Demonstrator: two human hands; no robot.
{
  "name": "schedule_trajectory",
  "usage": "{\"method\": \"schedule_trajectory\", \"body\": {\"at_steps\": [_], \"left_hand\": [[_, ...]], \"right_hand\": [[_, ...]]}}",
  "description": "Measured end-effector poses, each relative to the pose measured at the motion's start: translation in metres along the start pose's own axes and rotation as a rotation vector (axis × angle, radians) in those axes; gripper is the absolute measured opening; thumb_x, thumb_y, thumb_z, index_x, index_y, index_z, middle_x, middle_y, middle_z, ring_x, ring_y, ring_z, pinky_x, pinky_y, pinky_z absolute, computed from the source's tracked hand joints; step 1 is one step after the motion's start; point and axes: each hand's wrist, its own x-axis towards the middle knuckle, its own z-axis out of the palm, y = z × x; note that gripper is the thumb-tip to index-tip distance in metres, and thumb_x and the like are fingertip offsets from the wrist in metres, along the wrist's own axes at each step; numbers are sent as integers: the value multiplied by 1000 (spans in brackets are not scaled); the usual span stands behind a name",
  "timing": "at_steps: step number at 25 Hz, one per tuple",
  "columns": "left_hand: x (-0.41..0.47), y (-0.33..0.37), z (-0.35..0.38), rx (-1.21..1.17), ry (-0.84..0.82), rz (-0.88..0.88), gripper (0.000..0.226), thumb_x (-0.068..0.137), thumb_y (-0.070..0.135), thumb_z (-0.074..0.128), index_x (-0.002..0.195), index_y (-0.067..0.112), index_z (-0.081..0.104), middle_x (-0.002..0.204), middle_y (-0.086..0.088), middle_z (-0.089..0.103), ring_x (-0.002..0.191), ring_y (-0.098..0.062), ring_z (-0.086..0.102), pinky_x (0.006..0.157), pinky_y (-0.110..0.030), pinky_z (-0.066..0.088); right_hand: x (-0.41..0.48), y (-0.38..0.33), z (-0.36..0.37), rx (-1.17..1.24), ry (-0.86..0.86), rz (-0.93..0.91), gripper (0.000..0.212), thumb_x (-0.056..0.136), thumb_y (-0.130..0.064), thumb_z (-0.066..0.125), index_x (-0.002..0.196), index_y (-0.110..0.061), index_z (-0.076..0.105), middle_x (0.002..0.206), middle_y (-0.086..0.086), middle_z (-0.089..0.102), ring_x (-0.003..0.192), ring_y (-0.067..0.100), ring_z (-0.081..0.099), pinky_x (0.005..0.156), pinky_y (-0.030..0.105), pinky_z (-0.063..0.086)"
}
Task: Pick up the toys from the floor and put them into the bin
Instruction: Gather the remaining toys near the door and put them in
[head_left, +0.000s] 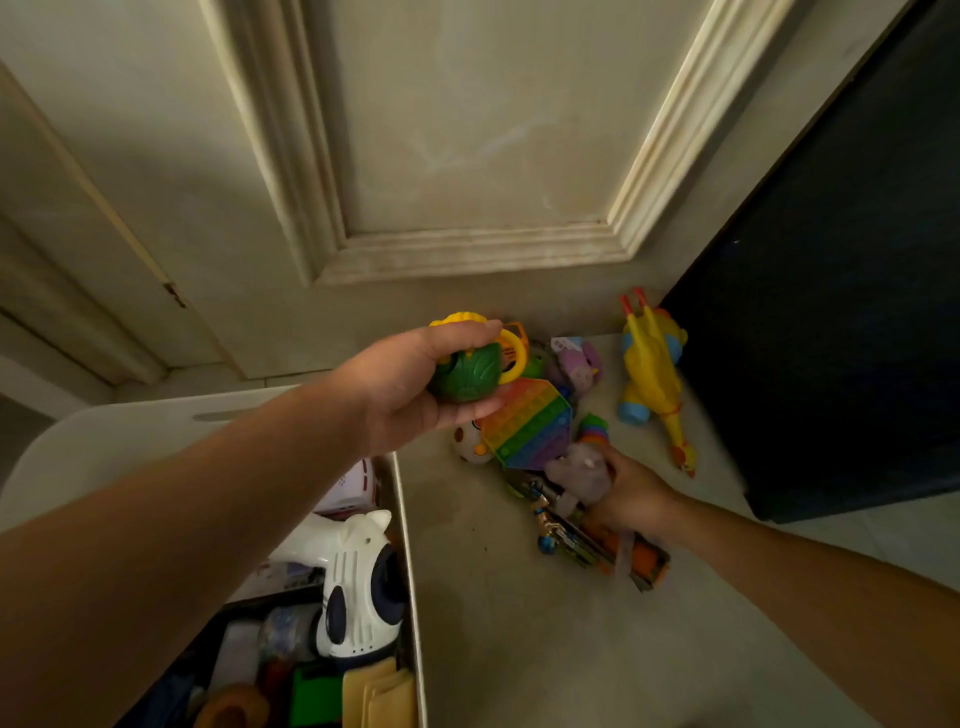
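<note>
My left hand (410, 384) is raised above the floor just past the far right corner of the white bin (156, 426), its fingers closed around a green and yellow plastic toy (464, 370). Lower right, my right hand (631, 499) is down in the toy pile, gripping a pale purple soft toy (579, 475). The pile on the floor holds a rainbow pop-it pad (530, 423), a yellow rubber chicken toy (652, 374), a purple plush (576, 361), an orange ring toy (514, 351) and an orange toy blaster (636, 558). The bin holds a white toy robot (358, 587) among several others.
A cream panelled door (467, 156) closes the space ahead, right behind the pile. A dark cabinet side (841, 312) stands at the right, against the chicken toy. Bare tiled floor (545, 649) lies between the bin and my right arm.
</note>
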Motion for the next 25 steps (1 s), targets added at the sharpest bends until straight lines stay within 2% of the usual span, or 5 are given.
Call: {"method": "schedule_trajectory", "body": {"at_steps": [4, 11, 17, 19, 25], "left_hand": [[-18, 17, 0, 5, 32, 14, 22, 76, 22, 73, 94, 12, 66, 89, -9, 72, 72, -21, 72, 63, -33, 62], [-56, 58, 12, -111, 209, 151, 28, 83, 19, 72, 104, 9, 57, 108, -14, 62, 92, -25, 66, 68, -35, 61], [-110, 74, 26, -10, 257, 178, 25, 82, 19, 74, 91, 10, 53, 91, -13, 59, 77, -23, 62, 62, -38, 59], [-134, 75, 20, 87, 284, 184, 25, 81, 21, 74, 93, 9, 55, 89, -13, 61, 73, -23, 63, 62, -36, 59], [-195, 56, -9, 182, 411, 202, 29, 78, 18, 78, 85, 10, 51, 91, -12, 57, 81, -23, 63, 72, -40, 60]], "right_hand": [[-23, -17, -18, -23, 23, 58, 72, 62, 4, 67, 123, -31, 54, 101, -3, 68, 87, 18, 66, 55, 29, 53], [-74, -96, -40, -576, -22, 126, 78, 65, -16, 77, 134, -19, 42, 123, 7, 57, 109, 24, 58, 89, 35, 53], [-136, -164, -50, -911, 80, 23, 45, 86, -24, 65, 127, -9, 53, 124, 11, 61, 110, 26, 62, 75, 26, 45], [-158, -184, -54, -978, 108, 48, 56, 82, -21, 69, 132, -9, 47, 131, 8, 57, 115, 23, 59, 79, 25, 46], [-222, -206, -70, -550, 174, 45, 80, 70, -6, 75, 140, -16, 38, 131, 14, 49, 111, 29, 55, 87, 40, 54]]}}
